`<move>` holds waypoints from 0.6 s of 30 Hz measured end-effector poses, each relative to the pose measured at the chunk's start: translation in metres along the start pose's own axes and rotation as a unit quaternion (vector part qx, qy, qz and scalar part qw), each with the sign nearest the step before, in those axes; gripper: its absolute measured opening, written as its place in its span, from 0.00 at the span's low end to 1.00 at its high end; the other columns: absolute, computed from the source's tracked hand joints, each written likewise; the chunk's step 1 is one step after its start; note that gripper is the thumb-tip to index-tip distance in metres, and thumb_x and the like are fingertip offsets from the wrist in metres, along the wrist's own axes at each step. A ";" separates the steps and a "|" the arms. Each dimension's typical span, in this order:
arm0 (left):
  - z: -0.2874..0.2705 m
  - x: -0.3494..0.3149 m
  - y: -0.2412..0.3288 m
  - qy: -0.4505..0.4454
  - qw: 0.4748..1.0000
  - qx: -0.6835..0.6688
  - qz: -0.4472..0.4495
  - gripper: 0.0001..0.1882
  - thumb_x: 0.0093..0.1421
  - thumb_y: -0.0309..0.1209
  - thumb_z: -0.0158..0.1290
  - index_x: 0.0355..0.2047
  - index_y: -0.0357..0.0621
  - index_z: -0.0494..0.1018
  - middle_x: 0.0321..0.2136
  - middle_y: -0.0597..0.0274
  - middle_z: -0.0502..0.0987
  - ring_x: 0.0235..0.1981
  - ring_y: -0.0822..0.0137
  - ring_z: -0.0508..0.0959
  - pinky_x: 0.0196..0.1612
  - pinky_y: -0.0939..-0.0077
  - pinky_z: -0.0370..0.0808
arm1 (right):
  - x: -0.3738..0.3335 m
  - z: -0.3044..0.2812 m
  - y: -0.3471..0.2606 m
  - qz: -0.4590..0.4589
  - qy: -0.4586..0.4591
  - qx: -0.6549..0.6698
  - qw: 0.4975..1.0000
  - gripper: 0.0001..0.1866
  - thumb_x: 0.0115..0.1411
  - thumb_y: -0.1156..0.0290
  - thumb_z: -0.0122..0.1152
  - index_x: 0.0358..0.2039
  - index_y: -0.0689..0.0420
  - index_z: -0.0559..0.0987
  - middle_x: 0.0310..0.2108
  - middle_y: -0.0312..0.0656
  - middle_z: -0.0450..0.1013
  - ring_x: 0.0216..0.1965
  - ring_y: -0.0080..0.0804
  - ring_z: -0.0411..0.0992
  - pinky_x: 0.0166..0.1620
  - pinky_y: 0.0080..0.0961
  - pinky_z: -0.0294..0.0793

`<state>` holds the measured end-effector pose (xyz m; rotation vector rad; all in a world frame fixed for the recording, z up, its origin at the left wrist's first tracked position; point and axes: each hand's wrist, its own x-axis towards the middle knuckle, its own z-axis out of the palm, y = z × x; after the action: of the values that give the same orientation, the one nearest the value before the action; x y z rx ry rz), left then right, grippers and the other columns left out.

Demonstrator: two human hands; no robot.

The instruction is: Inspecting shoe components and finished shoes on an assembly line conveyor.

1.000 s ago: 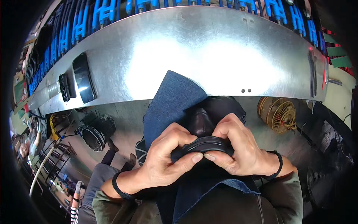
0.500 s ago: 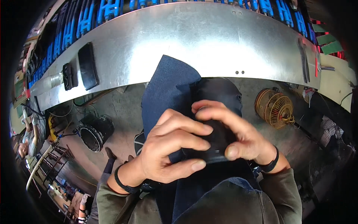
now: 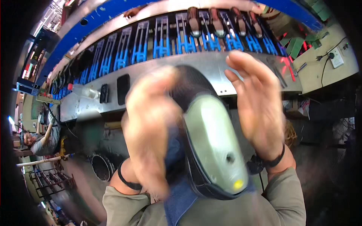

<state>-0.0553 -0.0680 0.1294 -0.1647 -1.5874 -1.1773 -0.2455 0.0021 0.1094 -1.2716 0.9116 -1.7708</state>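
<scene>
A black shoe upper (image 3: 194, 81) sits on a pale green shoe last (image 3: 211, 139), tilted in front of me. The last's smooth green face is toward me, with a dark hole and a yellow spot near its lower end. My left hand (image 3: 151, 116) is beside the shoe's left side, its fingers smeared by motion, so I cannot tell whether they grip it. To the right of the shoe, my right hand (image 3: 258, 101) is raised with the fingers extended and the thumb apart, holding nothing. Dark blue cloth (image 3: 181, 199) lies below the shoe over my lap.
Beyond the metal table (image 3: 151, 73) runs a row of blue racks (image 3: 162, 47), several shoes (image 3: 217, 24) on them. A phone (image 3: 123, 89), a black case-like object (image 3: 104, 93) and a bottle (image 3: 85, 90) lie on the table. A bucket (image 3: 102, 165) and another person (image 3: 45, 141) are at left.
The view has tilted up, showing more of the racks. The dark item between my hands has come up closer, its green side now visible. My right hand has opened and drawn away from it.
</scene>
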 end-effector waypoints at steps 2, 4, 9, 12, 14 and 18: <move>-0.033 -0.033 -0.039 0.191 0.963 -0.045 -0.184 0.45 0.63 0.47 0.56 0.70 0.35 0.49 0.62 0.44 0.65 0.62 0.55 0.66 0.65 0.57 0.64 | 0.015 -0.024 0.041 0.126 0.044 0.040 0.990 0.38 0.72 0.57 0.50 0.72 0.65 0.50 0.66 0.53 0.60 0.62 0.37 0.63 0.64 0.36 0.61; -0.008 -0.052 -0.046 0.210 0.932 0.014 -0.294 0.49 0.60 0.37 0.62 0.72 0.35 0.43 0.60 0.44 0.66 0.57 0.58 0.73 0.60 0.62 0.71 | -0.017 0.003 0.063 0.086 0.007 -0.044 0.995 0.44 0.65 0.59 0.62 0.71 0.65 0.51 0.66 0.54 0.59 0.66 0.42 0.60 0.66 0.37 0.61; 0.026 -0.118 -0.016 0.178 0.924 -0.001 -0.338 0.60 0.50 0.34 0.72 0.73 0.35 0.41 0.57 0.46 0.68 0.59 0.55 0.72 0.63 0.59 0.68 | -0.064 -0.012 0.060 0.097 -0.133 -0.075 0.984 0.54 0.50 0.60 0.77 0.71 0.64 0.54 0.61 0.54 0.66 0.62 0.44 0.67 0.65 0.39 0.66; 0.015 -0.159 -0.042 0.058 0.931 0.170 -0.319 0.58 0.51 0.35 0.71 0.72 0.35 0.45 0.57 0.45 0.68 0.60 0.52 0.71 0.63 0.58 0.69 | -0.074 -0.022 0.082 0.094 -0.185 -0.150 0.967 0.51 0.49 0.63 0.77 0.70 0.60 0.59 0.53 0.48 0.73 0.57 0.38 0.72 0.63 0.36 0.68; 0.011 -0.133 -0.056 0.040 0.917 0.178 -0.354 0.53 0.51 0.34 0.71 0.70 0.34 0.51 0.56 0.45 0.69 0.58 0.53 0.73 0.62 0.59 0.69 | -0.071 -0.023 0.094 0.167 -0.102 -0.054 0.979 0.50 0.52 0.64 0.75 0.70 0.60 0.58 0.54 0.47 0.72 0.56 0.37 0.71 0.62 0.34 0.67; 0.005 -0.127 -0.093 0.055 0.909 0.161 -0.381 0.45 0.52 0.34 0.69 0.66 0.32 0.60 0.55 0.44 0.71 0.55 0.53 0.75 0.60 0.62 0.71 | -0.060 -0.039 0.134 0.134 -0.065 -0.078 0.986 0.46 0.58 0.61 0.69 0.72 0.60 0.56 0.61 0.50 0.62 0.61 0.40 0.64 0.64 0.35 0.64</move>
<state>-0.0684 -0.0534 -0.0267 0.7943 -1.7689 -1.4371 -0.2471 -0.0019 -0.0418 -1.2792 1.1072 -1.4134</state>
